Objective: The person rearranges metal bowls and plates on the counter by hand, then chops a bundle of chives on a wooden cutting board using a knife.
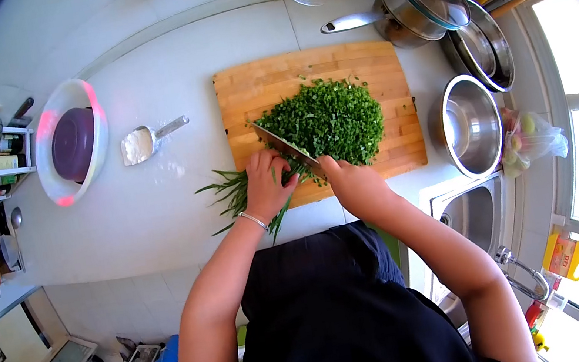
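My right hand (354,185) is closed round the handle of a kitchen knife (286,148), whose blade points up and left over the wooden cutting board (245,86). My left hand (269,184) presses a bunch of long green chives (234,187) on the board's lower left, with curled fingers close beside the blade. Uncut leaves stick out to the left, past the board's edge. A large heap of finely chopped chives (332,118) covers the middle and right of the board, just beyond the knife.
Left of the board lie a scoop of white powder (140,145) and a pale basin (99,146) holding a purple bowl (73,144). Rightward stand a lidded saucepan (413,9), a steel bowl (472,125), a bag of produce (531,137) and a sink (478,216).
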The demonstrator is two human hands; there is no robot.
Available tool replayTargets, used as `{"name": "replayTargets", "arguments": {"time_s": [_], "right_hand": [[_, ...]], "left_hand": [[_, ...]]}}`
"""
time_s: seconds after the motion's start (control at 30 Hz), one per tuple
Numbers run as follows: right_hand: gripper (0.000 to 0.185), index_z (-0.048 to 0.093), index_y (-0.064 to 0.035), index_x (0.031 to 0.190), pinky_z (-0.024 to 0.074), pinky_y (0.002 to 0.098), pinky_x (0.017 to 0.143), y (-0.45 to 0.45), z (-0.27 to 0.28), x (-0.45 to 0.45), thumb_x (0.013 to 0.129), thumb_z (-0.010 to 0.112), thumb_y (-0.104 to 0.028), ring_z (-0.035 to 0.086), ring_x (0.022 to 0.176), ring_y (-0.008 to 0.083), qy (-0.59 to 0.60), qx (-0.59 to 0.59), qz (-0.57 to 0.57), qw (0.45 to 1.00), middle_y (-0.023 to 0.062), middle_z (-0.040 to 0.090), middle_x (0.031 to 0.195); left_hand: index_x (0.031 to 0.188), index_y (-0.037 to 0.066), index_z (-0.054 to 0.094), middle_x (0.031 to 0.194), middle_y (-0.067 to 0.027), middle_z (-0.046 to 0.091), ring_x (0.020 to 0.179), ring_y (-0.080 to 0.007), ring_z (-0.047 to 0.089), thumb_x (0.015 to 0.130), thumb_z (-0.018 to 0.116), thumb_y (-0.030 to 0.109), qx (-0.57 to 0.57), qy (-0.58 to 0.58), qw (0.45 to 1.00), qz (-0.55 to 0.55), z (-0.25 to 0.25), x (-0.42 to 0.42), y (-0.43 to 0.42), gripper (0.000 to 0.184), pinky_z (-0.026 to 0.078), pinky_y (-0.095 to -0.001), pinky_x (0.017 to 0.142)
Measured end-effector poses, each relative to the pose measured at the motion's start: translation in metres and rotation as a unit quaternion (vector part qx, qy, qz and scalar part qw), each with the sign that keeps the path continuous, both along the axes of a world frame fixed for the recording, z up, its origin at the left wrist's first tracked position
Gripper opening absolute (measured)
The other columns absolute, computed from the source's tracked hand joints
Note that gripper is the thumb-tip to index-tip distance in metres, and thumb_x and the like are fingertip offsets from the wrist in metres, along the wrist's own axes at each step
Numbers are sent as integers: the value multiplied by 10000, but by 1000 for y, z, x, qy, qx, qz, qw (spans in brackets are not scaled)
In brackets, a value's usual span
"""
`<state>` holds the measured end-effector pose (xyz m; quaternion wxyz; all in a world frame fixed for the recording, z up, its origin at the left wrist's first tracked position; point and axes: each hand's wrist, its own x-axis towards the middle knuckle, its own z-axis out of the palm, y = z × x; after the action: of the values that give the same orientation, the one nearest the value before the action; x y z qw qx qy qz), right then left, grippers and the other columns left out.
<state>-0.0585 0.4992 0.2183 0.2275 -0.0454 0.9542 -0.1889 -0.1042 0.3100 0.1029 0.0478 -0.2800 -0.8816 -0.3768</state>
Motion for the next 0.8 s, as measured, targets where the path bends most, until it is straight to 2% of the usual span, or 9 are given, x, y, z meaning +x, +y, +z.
{"name": "replayTargets", "arguments": {"time_s": [0.07, 0.23, 0.33, 0.43, 0.57, 0.63, 0.77, 0.8], "right_hand": [[346, 407, -55, 1208, 512, 515, 667, -1, 2, -2, 868, 463, -23, 640, 789, 436, -37, 18, 16, 999, 222, 636, 922], [349, 410, -69, 1205, 521, 505, 658, -14, -21, -6, 864, 468, -16, 648, 794, 428, -34, 18, 6, 999, 219, 630, 951], [384, 405, -80, 1234, 536, 485, 634, -27, -49, -11, 864, 491, -26, 662, 777, 406, -12, 37, 8, 999, 202, 627, 952], [420, 404, -92, 1279, 542, 480, 602, -28, -57, -6, 873, 508, -54, 666, 719, 394, 44, 42, 10, 998, 184, 633, 942], [432, 403, -95, 1293, 542, 482, 600, -22, -57, -6, 877, 513, -68, 667, 722, 396, 62, 0, 11, 998, 194, 636, 935], [476, 392, -100, 1332, 542, 486, 601, -21, -55, -5, 875, 522, -77, 668, 727, 400, 47, 1, 0, 999, 207, 638, 930], [533, 376, -110, 1381, 542, 487, 596, -20, -55, 0, 871, 529, -86, 662, 711, 401, 78, -13, 0, 997, 207, 627, 917], [575, 355, -118, 1412, 550, 460, 586, -17, -58, 4, 865, 528, -81, 664, 693, 386, 100, -20, 5, 995, 203, 621, 913]], "left_hand": [[812, 70, 540, 974, -122, 517, 978, -323, 493, 637, 796, 100, -5, 4, 1000, -1, -1, -1, 0, 311, 427, -417, 858], [795, 68, 520, 932, -113, 503, 943, -323, 492, 636, 794, 103, 11, -12, 1000, 4, -8, -2, 1, 319, 431, -407, 817], [841, 69, 530, 985, -128, 502, 962, -336, 485, 625, 790, 99, 4, -46, 999, -3, -7, -2, -1, 340, 420, -426, 867], [856, 64, 532, 991, -137, 494, 964, -336, 479, 616, 800, 103, -2, -37, 999, -3, -8, 1, 0, 361, 419, -427, 866], [875, 68, 529, 1000, -129, 483, 979, -336, 471, 613, 816, 121, -18, -11, 1000, -5, -2, 3, -2, 393, 412, -442, 871], [892, 68, 497, 1034, -145, 442, 1007, -357, 454, 623, 831, 159, -61, 41, 997, 27, 7, 7, 0, 438, 410, -462, 869], [929, 80, 497, 1083, -161, 419, 1033, -371, 437, 625, 845, 187, -81, 27, 994, 72, 10, 11, 1, 474, 394, -482, 896], [930, 84, 501, 1092, -161, 421, 1042, -373, 438, 614, 852, 205, -76, 20, 995, 67, 11, 10, 0, 488, 393, -488, 893]]}}
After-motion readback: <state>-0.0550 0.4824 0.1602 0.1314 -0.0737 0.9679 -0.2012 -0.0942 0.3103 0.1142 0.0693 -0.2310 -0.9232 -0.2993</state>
